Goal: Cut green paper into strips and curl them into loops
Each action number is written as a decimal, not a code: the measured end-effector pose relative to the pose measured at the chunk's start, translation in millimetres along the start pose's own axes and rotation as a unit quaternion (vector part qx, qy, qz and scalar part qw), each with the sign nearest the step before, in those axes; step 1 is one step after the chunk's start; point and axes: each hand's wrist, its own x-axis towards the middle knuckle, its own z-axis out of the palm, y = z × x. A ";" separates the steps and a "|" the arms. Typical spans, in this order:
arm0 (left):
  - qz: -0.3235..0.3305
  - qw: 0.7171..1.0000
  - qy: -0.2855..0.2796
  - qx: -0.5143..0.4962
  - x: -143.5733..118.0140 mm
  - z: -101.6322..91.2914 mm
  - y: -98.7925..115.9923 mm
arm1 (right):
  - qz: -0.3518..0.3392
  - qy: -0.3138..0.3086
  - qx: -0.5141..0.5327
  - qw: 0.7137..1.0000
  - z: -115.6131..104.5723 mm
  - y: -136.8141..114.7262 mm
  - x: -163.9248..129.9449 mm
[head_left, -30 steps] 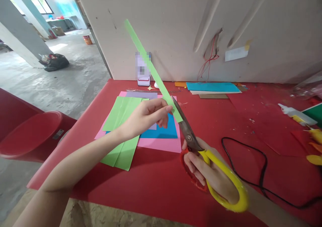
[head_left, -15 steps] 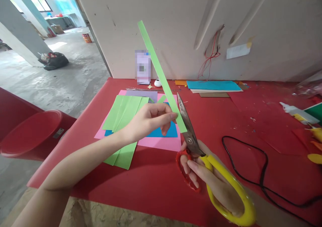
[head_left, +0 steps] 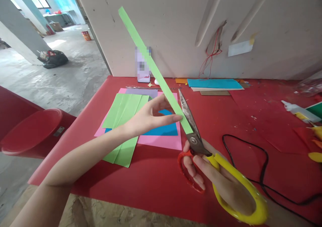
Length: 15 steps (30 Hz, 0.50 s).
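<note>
above the red table [head_left: 156,186], a green paper strip [head_left: 151,64] is pinched taut by the left hand [head_left: 148,118] so its lower end meets the blades of scissors [head_left: 201,150], whose handles are gripped by the right hand [head_left: 216,180]

A table covered in red sheeting [head_left: 156,180] is seen. A pink paper sheet [head_left: 161,141] with folded green paper [head_left: 123,119] and blue paper [head_left: 163,129] is laid on it, beside a looping black cable [head_left: 261,160]. A white glue bottle [head_left: 299,111] is laid at the right.
</note>
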 end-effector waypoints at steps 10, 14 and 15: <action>0.012 0.999 0.033 -0.042 -4.6 -0.8 -12.3 | -0.014 -0.026 0.023 0.999 4.0 -6.0 -4.3; 0.001 0.999 0.029 -0.018 -5.4 -1.1 -5.6 | -0.019 -0.025 -0.023 0.999 1.3 -4.1 -5.4; -0.001 0.999 0.031 -0.014 -5.6 -0.9 -4.3 | -0.018 -0.014 -0.034 0.999 1.0 -3.3 -5.8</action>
